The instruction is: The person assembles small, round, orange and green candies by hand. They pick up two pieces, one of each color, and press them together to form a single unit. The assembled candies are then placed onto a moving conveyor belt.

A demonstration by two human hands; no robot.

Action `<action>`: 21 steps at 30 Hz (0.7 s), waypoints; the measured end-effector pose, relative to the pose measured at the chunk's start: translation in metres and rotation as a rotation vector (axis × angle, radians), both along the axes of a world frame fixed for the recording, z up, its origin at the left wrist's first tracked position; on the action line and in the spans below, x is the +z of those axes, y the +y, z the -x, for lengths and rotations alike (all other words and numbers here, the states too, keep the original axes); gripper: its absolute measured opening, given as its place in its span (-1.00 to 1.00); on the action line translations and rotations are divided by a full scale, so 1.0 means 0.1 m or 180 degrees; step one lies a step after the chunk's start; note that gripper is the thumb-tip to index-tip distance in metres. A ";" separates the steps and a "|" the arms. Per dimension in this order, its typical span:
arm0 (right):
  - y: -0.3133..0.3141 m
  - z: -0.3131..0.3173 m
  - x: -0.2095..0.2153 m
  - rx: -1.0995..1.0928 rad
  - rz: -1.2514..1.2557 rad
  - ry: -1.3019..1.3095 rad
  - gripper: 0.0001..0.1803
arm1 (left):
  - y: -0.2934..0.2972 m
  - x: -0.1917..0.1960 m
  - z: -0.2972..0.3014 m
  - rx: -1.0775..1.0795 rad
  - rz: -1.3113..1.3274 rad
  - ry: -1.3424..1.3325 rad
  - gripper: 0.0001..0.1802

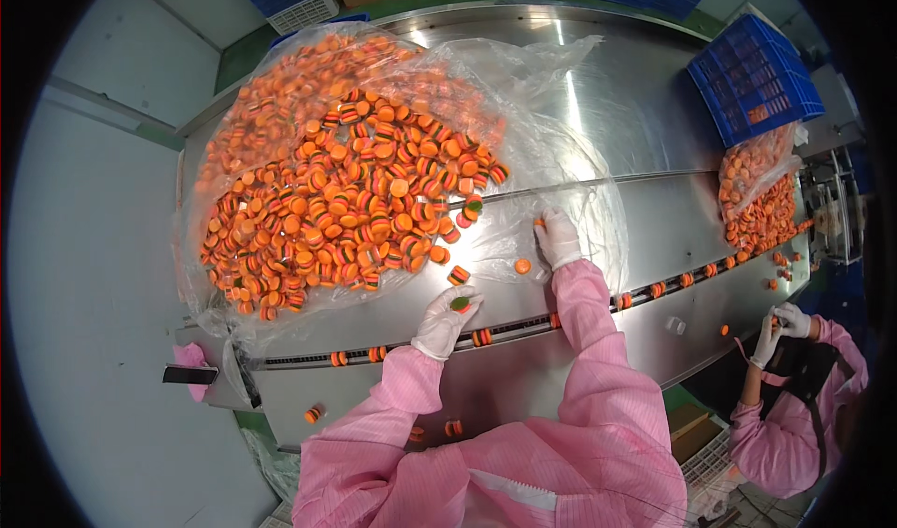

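In my gloved left hand [447, 323] is a burger-shaped gummy candy [460, 304], its green layer facing up between thumb and fingers. My gloved right hand [559, 237] pinches a small orange candy piece [538, 221] at its fingertips, above the plastic sheet's edge. Between the hands, a loose orange candy [522, 265] lies on the metal table. Left of them spreads a large heap of orange, red and green layered candies [355, 201], partly inside a clear plastic bag [598, 182].
A narrow conveyor [514, 328] with spaced candies crosses the table in front of me. At right stand a blue crate [755, 79] and another candy pile [761, 201]. A co-worker in pink [785, 425] works there. A black flat object [191, 375] sits at the left end.
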State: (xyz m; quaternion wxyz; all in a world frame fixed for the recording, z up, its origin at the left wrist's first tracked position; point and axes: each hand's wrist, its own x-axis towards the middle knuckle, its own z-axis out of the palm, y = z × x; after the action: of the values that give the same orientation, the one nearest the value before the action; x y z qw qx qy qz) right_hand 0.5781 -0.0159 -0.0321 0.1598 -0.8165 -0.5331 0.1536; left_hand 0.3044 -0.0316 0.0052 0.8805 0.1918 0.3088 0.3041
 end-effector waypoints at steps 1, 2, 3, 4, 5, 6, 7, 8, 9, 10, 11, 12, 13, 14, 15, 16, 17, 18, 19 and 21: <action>-0.03 0.09 0.14 -0.0074 -0.0066 0.0658 -0.68 | 0.01 0.04 0.00 -0.0022 0.0021 0.0029 -0.56; -0.10 0.18 0.26 -0.0141 -0.0131 0.1312 -0.70 | 0.03 0.11 -0.01 -0.0039 0.0038 0.0054 -0.60; -0.19 0.30 0.39 -0.0208 -0.0163 0.1973 -0.72 | 0.02 0.15 -0.01 -0.0049 0.0080 0.0084 -0.62; -0.27 0.45 0.54 0.0310 -0.0465 0.2170 -0.74 | 0.01 0.15 -0.03 -0.0037 0.0085 0.0150 -0.63; -0.34 0.61 0.70 0.0818 -0.0770 0.2360 -0.76 | 0.01 0.14 -0.04 -0.0039 0.0092 0.0219 -0.63; -0.41 0.78 0.88 0.0796 -0.0520 0.2612 -0.77 | 0.00 0.13 -0.04 -0.0044 0.0098 0.0286 -0.63; -0.47 0.91 0.99 0.0771 -0.0285 0.2854 -0.78 | -0.01 0.12 -0.06 -0.0043 0.0128 0.0224 -0.64; -0.50 0.99 0.98 0.0767 -0.0239 0.2768 -0.78 | -0.03 0.11 -0.07 -0.0042 0.0159 0.0164 -0.66; -0.54 1.04 0.95 0.0759 -0.0200 0.2678 -0.78 | -0.04 0.13 -0.08 -0.0048 0.0186 0.0100 -0.67; -0.57 1.07 0.92 0.0751 -0.0160 0.2589 -0.78 | -0.04 0.15 -0.09 -0.0086 0.0311 -0.0004 -0.67; -0.60 1.07 0.85 0.0705 -0.0251 0.2490 -0.77 | -0.04 0.19 -0.10 -0.0122 0.0437 -0.0108 -0.68; -0.61 1.07 0.78 0.0662 -0.0340 0.2390 -0.77 | -0.04 0.22 -0.10 -0.0155 0.0563 -0.0211 -0.68; -0.63 1.06 0.74 0.0620 -0.0427 0.2290 -0.76 | -0.05 0.21 -0.12 -0.0178 0.0472 -0.0027 -0.68; -0.64 1.06 0.72 0.0690 -0.0560 0.2211 -0.76 | -0.07 0.21 -0.13 -0.0198 0.0381 0.0156 -0.68; -0.64 1.06 0.72 0.0760 -0.0692 0.2127 -0.75 | -0.08 0.20 -0.14 -0.0218 0.0289 0.0335 -0.68; -0.64 1.06 0.72 0.0834 -0.0822 0.2043 -0.75 | -0.08 0.18 -0.14 -0.0343 0.0104 0.0475 -0.67; -0.63 1.03 0.70 0.0872 -0.0986 0.1794 -0.77 | -0.08 0.14 -0.12 -0.0463 -0.0080 0.0616 -0.65; -0.59 0.96 0.68 0.0921 -0.1150 0.1550 -0.79 | -0.07 0.12 -0.09 -0.0571 -0.0268 0.0762 -0.63; -0.55 0.88 0.65 0.0962 -0.1321 0.1304 -0.81 | -0.05 0.11 -0.06 -0.0575 -0.0208 0.0561 -0.64; -0.45 0.72 0.54 0.0622 -0.0326 0.0391 -0.80 | -0.01 0.12 -0.01 -0.0584 -0.0080 0.0156 -0.64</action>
State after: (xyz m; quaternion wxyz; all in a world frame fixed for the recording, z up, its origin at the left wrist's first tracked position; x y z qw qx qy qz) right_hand 0.5061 -0.0608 0.0222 0.2179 -0.7405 -0.6065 0.1908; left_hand 0.3054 -0.0329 0.0169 0.8944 0.2377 0.3075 0.2213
